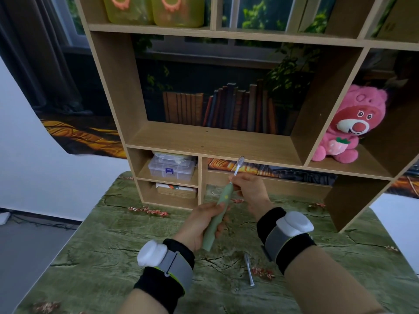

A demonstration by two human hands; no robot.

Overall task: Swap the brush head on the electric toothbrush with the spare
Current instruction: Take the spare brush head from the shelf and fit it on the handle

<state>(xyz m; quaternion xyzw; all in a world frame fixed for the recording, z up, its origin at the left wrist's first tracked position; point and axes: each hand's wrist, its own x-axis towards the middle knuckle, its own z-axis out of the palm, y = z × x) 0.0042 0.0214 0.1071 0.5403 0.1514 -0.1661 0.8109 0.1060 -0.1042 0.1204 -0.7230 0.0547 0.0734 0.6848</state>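
Observation:
My left hand grips the pale green handle of the electric toothbrush, held tilted above the table with its top pointing away from me. A white brush head stands at the top of the handle, bristles up. My right hand pinches the lower stem of that head, right where it meets the handle. A second white brush head lies flat on the table between my two wrists.
A wooden shelf unit stands at the back of the green-patterned table. Its lower left cubbies hold clear plastic boxes and a folded item. A pink plush bear sits in the right compartment.

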